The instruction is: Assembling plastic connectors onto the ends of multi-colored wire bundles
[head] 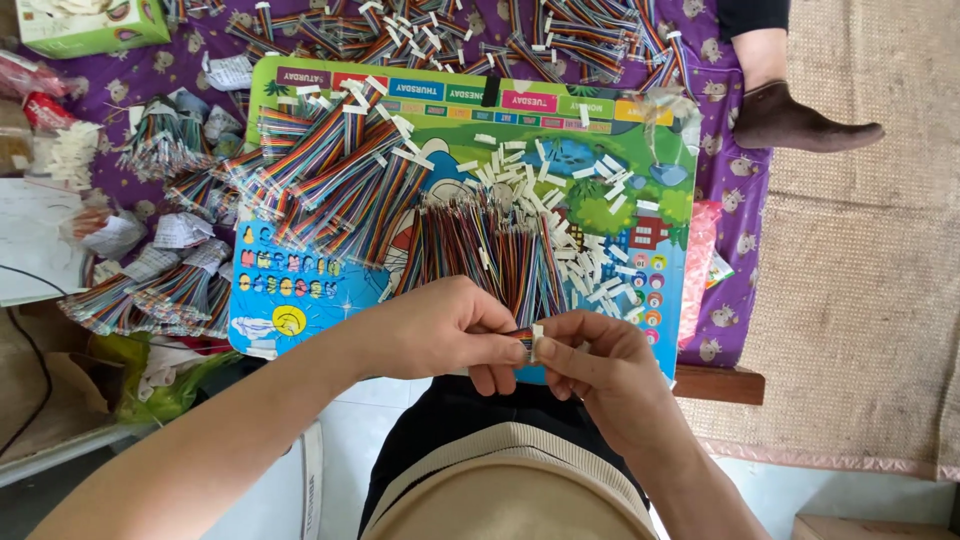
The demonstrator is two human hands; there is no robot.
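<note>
My left hand pinches the end of a short multicoloured ribbon cable between thumb and fingers. My right hand holds a small white plastic connector against that cable end. Both hands hover over the near edge of a colourful children's board lying on a low table. Just beyond my fingers lies a row of loose ribbon cables, and small white connectors are scattered to the right of them.
Finished cables with white ends are heaped on the board's left and across the purple cloth at the back. Bundled cables lie at left. Another person's socked foot rests on the cloth's right edge beside a woven mat. A green box sits far left.
</note>
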